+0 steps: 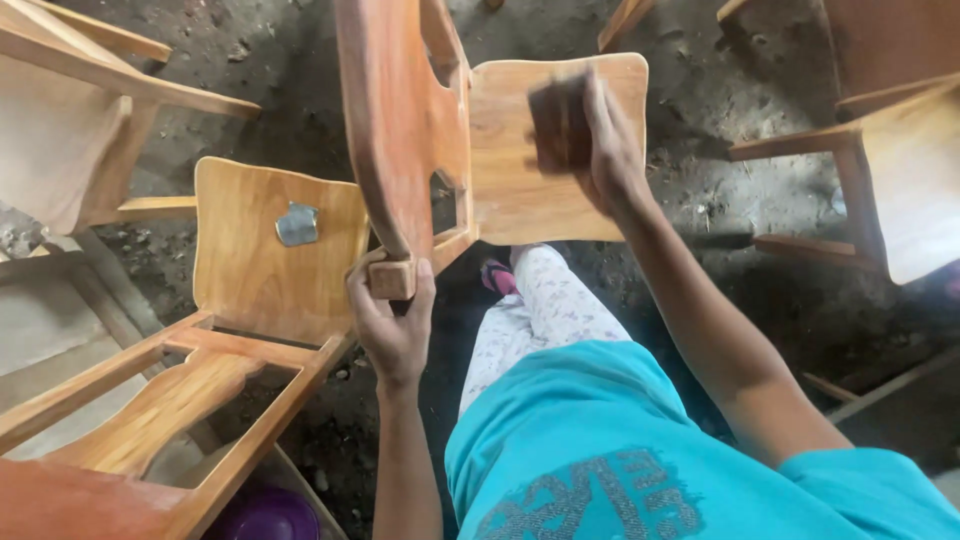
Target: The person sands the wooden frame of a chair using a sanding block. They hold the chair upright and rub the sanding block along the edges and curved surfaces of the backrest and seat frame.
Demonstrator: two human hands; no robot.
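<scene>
The chair (420, 130) in the middle is reddish-orange wood with a paler, honey-coloured seat (510, 150). The pad (560, 125) under the right hand (600, 140) is dark brown. The second chair (265, 250) at the left is golden-yellow wood, and the small scrap (297, 223) on it is grey. The shirt (640, 450) is turquoise with a grey print. The trousers (545, 310) are white with a small purple flower pattern. The ground (720, 90) is dark grey-brown. The bowl (270, 515) at the near left is purple.

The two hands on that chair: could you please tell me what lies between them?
In the head view, the chair's back frame and an edge of its seat panel lie between the left hand and right hand.
</scene>
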